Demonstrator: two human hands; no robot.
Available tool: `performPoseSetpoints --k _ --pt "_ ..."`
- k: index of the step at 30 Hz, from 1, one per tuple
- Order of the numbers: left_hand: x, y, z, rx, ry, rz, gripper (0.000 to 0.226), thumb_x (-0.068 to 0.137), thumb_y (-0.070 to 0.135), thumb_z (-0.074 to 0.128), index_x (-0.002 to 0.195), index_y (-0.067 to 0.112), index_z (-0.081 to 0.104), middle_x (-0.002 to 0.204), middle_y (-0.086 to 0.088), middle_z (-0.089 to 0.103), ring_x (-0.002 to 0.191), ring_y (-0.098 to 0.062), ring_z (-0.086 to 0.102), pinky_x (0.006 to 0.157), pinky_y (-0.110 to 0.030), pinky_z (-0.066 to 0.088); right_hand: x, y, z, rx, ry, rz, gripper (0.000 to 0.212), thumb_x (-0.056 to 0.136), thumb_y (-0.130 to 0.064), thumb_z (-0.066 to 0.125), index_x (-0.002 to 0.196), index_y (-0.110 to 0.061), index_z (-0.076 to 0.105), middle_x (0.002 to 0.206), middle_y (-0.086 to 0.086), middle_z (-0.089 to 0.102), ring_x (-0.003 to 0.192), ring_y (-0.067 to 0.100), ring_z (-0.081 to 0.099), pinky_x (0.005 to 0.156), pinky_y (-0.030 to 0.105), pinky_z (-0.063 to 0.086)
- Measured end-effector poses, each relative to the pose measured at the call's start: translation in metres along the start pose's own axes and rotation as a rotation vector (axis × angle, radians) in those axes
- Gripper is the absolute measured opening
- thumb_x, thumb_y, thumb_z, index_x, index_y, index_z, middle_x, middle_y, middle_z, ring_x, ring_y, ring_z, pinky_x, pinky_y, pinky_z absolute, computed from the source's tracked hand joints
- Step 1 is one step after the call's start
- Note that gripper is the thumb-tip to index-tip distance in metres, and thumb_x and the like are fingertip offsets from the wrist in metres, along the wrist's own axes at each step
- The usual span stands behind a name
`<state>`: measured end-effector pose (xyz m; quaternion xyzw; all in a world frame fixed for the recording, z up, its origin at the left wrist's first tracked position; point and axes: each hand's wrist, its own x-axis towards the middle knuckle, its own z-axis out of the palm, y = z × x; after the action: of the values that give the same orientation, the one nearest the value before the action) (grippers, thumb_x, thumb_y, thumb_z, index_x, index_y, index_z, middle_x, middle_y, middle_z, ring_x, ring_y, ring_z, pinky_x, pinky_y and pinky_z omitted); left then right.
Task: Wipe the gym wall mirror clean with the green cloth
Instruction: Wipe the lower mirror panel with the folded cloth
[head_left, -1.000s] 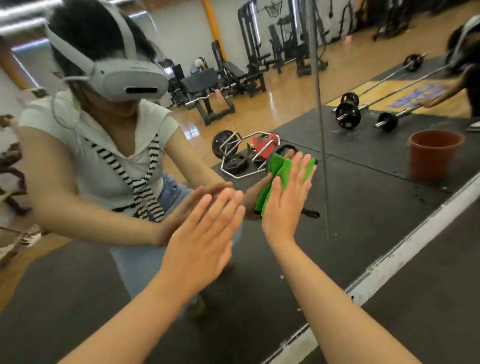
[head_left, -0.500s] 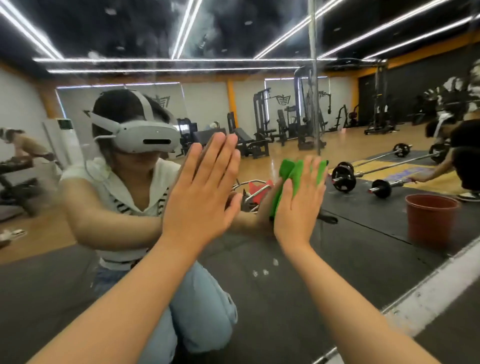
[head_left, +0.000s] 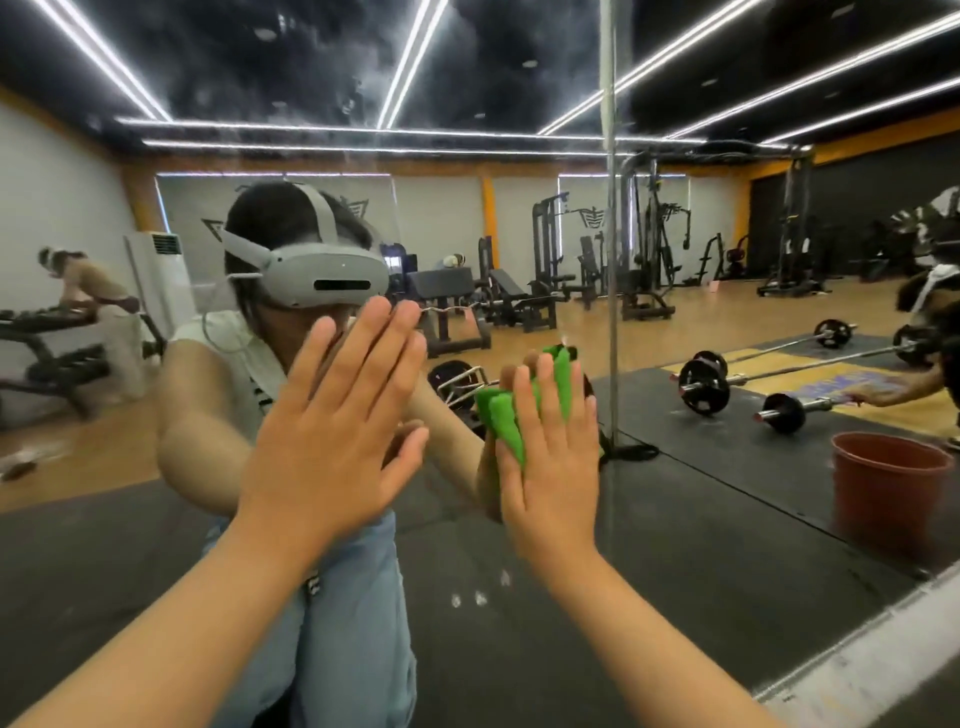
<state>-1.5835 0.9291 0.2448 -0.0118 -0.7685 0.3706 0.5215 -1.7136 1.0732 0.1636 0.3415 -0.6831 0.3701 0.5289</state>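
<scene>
The person is close to the wall mirror (head_left: 727, 519). The right hand (head_left: 550, 467) lies flat with straight fingers, pressing the folded green cloth (head_left: 501, 415) against the glass just left of the vertical seam (head_left: 614, 291) between two panes. The cloth is bunched under the palm and fingers, and its green folds show past the fingertips and on the thumb side. The left hand (head_left: 332, 436) is spread open, palm to the mirror, beside the right one and holding nothing. Whether it actually touches the glass cannot be told for certain.

The step in hand looks like a wiping stroke over the lower middle of the pane. To do it well, the flat palm should press evenly across the whole pad, and the strokes should overlap so no strip is skipped. A few pale specks (head_left: 478, 597) sit on the glass below the hands and probably need a pass. Running the cloth right up to the seam would catch any dirt lodged there. The bare left palm risks leaving prints, so it is better lifted off or kept on a part not yet wiped. A reflected bucket (head_left: 883, 493) shows at the right.
</scene>
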Motion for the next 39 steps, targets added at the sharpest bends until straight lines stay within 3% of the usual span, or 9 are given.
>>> performPoseSetpoints --k 2,7,13,20,26,27,31,36,39 --pt "0.001 0.0 0.0 0.021 0.0 -0.001 0.071 0.096 0.039 0.041 0.154 -0.001 0.029 0.163 -0.017 0.022 0.152 -0.032 0.018 0.122 -0.052 0.015 0.025 0.03 -0.011 -0.032 -0.006 -0.094 0.06 0.102 -0.027 0.035 0.157 -0.019 0.013 0.165 0.002 0.015 0.154 0.027 0.006 0.125 0.04 0.002" --pt "-0.003 0.003 -0.001 0.042 -0.013 -0.031 0.07 0.101 0.042 0.037 0.156 0.001 0.022 0.165 -0.015 0.018 0.153 -0.032 0.015 0.124 -0.05 0.009 -0.007 0.019 -0.006 0.051 0.002 0.099 0.059 0.102 -0.027 0.034 0.158 -0.015 0.016 0.165 0.005 0.014 0.155 0.028 0.001 0.125 0.044 0.001" --pt "-0.001 0.005 -0.004 0.082 -0.06 -0.026 0.072 0.1 0.044 0.036 0.157 0.003 0.019 0.165 -0.014 0.016 0.153 -0.03 0.012 0.125 -0.049 0.008 0.0 0.043 -0.018 0.009 -0.127 -0.241 0.06 0.099 -0.025 0.041 0.156 -0.017 0.024 0.163 0.001 0.019 0.154 0.024 0.002 0.125 0.04 -0.001" --pt "-0.001 0.004 -0.005 0.105 -0.088 -0.033 0.072 0.1 0.045 0.035 0.157 0.003 0.021 0.165 -0.014 0.014 0.153 -0.03 0.012 0.125 -0.048 0.007 -0.03 0.0 -0.008 0.126 -0.051 0.057 0.06 0.1 -0.025 0.036 0.157 -0.016 0.022 0.166 0.002 0.013 0.155 0.025 -0.002 0.125 0.041 -0.003" --pt "-0.003 0.003 -0.003 0.107 -0.075 -0.024 0.071 0.101 0.046 0.035 0.157 0.003 0.022 0.165 -0.014 0.018 0.152 -0.03 0.014 0.123 -0.05 0.014 -0.099 0.045 -0.003 -0.155 -0.227 -0.533 0.084 0.086 -0.021 0.048 0.16 -0.024 0.009 0.168 -0.005 0.0 0.155 0.025 0.003 0.125 0.043 0.0" --pt "-0.003 0.003 -0.003 0.099 -0.069 -0.026 0.071 0.1 0.045 0.036 0.156 0.003 0.023 0.164 -0.014 0.019 0.152 -0.03 0.015 0.122 -0.05 0.014 -0.091 0.055 -0.005 -0.153 -0.207 -0.501 0.085 0.085 -0.019 0.048 0.16 -0.025 0.009 0.168 -0.006 0.0 0.155 0.024 0.002 0.125 0.043 0.0" --pt "-0.001 0.003 -0.002 0.074 -0.055 -0.03 0.07 0.101 0.044 0.037 0.156 0.003 0.025 0.163 -0.016 0.021 0.151 -0.032 0.019 0.122 -0.051 0.015 -0.08 -0.003 0.004 0.032 -0.059 0.146 0.074 0.094 -0.017 0.038 0.16 -0.025 0.006 0.167 -0.009 -0.007 0.155 0.023 -0.004 0.125 0.041 -0.006" --pt "-0.002 0.003 -0.004 0.076 -0.071 -0.03 0.069 0.102 0.044 0.034 0.157 0.004 0.021 0.164 -0.016 0.02 0.152 -0.033 0.018 0.123 -0.052 0.014 -0.153 -0.004 0.014 -0.041 -0.246 -0.434 0.083 0.084 -0.016 0.043 0.16 -0.025 0.009 0.168 -0.007 0.0 0.155 0.02 0.003 0.125 0.041 -0.001" --pt "-0.003 0.003 -0.004 0.085 -0.071 -0.038 0.069 0.102 0.044 0.034 0.157 0.004 0.022 0.164 -0.015 0.02 0.152 -0.033 0.018 0.122 -0.052 0.015 -0.138 0.032 0.002 -0.024 -0.239 -0.318 0.083 0.085 -0.013 0.042 0.16 -0.027 0.01 0.168 -0.009 0.002 0.155 0.02 0.004 0.125 0.041 0.0"
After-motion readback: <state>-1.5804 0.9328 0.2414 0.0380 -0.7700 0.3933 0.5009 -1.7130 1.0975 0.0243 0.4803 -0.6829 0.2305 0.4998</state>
